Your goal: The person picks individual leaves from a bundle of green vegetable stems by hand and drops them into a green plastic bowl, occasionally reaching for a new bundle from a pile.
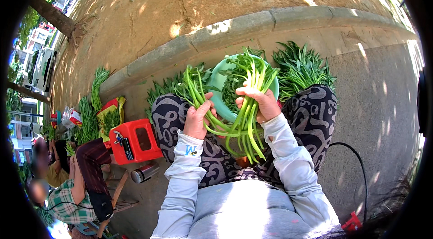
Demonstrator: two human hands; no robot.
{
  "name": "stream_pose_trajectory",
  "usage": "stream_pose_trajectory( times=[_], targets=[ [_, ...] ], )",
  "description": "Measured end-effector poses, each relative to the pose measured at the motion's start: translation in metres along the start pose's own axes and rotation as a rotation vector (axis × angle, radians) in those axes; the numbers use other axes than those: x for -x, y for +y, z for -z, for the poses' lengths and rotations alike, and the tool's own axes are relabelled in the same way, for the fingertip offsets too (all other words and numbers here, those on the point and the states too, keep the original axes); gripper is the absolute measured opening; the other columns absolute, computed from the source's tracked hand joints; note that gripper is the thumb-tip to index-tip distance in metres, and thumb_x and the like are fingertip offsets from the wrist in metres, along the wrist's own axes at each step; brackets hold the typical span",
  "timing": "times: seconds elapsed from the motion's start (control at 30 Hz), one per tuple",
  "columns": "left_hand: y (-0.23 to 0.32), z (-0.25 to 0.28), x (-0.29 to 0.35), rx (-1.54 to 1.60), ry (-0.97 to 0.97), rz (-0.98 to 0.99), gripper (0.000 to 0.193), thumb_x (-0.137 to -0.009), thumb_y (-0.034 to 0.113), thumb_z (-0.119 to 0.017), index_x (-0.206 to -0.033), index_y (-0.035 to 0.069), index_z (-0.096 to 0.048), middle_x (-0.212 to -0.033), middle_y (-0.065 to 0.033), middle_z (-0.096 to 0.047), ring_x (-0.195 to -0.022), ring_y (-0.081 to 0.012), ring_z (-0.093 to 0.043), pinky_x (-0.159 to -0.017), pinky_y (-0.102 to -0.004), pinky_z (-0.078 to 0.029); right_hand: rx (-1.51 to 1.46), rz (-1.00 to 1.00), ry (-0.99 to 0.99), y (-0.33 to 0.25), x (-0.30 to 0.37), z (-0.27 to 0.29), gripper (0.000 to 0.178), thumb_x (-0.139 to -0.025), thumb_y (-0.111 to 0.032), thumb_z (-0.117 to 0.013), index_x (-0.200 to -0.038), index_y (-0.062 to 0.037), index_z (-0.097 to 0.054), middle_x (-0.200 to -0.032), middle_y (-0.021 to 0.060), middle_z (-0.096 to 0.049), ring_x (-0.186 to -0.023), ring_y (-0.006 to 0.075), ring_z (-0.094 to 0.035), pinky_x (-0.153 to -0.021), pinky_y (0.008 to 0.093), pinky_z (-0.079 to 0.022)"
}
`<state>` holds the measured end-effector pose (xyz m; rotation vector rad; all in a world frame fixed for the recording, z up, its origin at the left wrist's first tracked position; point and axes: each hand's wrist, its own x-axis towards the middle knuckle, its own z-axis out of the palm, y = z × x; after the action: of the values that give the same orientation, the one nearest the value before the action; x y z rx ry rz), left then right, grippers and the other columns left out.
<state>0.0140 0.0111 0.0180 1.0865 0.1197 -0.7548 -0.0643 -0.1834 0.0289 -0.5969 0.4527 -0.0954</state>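
Note:
My right hand [263, 102] is closed round a thick bunch of long, pale green leafy stalks [249, 117], whose tops spread over a mint-green basin [218, 80] between my knees. My left hand [199, 117] grips a smaller bunch of leafy green stalks [194, 86]. Below the hands the ends of the stalks curve and cross over my lap. Loose green leaves [231, 88] lie inside the basin. Fingers and stalks hide part of its near rim.
Heaps of greens lie past my right knee [303, 65] and left knee [158, 92]. A red plastic stool [118, 151] with a dark device and a steel flask [143, 172] are at left. Other people sit beyond. A stone kerb [167, 54] runs ahead; a black cable [361, 162] lies right.

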Motion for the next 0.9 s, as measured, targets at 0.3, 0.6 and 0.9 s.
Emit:
stream_pose_trajectory(
  times=[0.3, 0.6, 0.9],
  targets=[
    [0.006, 0.023, -0.002, 0.024, 0.083, -0.174, 0.033, -0.091, 0.017, -0.055, -0.118, 0.001, -0.051, -0.085, -0.0013, -0.056, -0.076, -0.0125, -0.054, -0.070, -0.0265, -0.047, -0.210, 0.325, 0.055, -0.008, -0.009, 0.010, 0.023, -0.086, -0.010, -0.060, -0.106, -0.0066, -0.050, -0.084, 0.0084, -0.061, -0.069, 0.0199, -0.061, -0.061, 0.0339, -0.052],
    [0.020, 0.032, 0.000, 0.054, 0.151, -0.234, 0.034, -0.092, 0.015, -0.051, -0.122, 0.000, -0.046, -0.077, 0.0005, -0.046, -0.066, -0.0097, -0.046, -0.058, -0.0240, -0.040, -0.381, 0.440, 0.151, -0.034, -0.010, 0.033, 0.018, -0.090, -0.019, -0.056, -0.105, -0.0107, -0.050, -0.084, 0.0050, -0.060, -0.072, 0.0196, -0.060, -0.072, 0.0397, -0.051],
    [0.016, 0.027, 0.001, -0.305, 0.221, -0.327, 0.038, -0.089, 0.012, -0.055, -0.123, -0.002, -0.048, -0.081, 0.0000, -0.051, -0.068, -0.0093, -0.049, -0.063, -0.0223, -0.041, -0.141, 0.668, 0.235, -0.056, -0.001, 0.029, 0.021, -0.089, -0.013, -0.057, -0.108, -0.0068, -0.051, -0.080, 0.0068, -0.061, -0.065, 0.0169, -0.058, -0.058, 0.0301, -0.049]
  ],
)
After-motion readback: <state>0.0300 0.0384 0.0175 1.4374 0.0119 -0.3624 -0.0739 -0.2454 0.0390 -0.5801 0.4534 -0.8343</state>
